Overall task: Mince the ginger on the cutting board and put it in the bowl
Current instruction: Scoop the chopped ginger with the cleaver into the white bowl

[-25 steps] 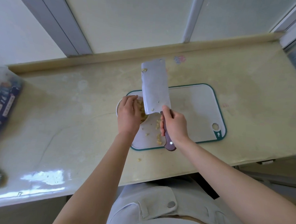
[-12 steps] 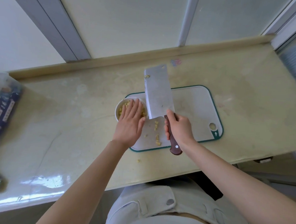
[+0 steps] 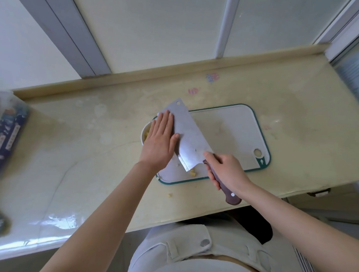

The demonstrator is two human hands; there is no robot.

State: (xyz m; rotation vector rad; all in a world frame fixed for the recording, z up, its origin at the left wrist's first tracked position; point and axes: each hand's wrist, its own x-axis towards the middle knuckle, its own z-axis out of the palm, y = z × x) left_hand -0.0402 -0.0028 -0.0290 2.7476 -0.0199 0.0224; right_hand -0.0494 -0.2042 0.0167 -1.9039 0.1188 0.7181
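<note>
Beneath left hand (image 3: 160, 144) — bowl (image 3: 143, 130), ginger (image 3: 146, 135), cleaver (image 3: 188, 136) touching

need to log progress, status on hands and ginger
Left hand flat on cleaver over bowl, right hand gripping its handle. Ginger partly in bowl, bits left on board. One bit on counter.

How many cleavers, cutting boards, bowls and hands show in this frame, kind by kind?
cleaver: 1
cutting board: 1
bowl: 1, mostly hidden under the left hand
hands: 2, left hand flat on the blade, right hand gripping the handle
Total: 5
</note>
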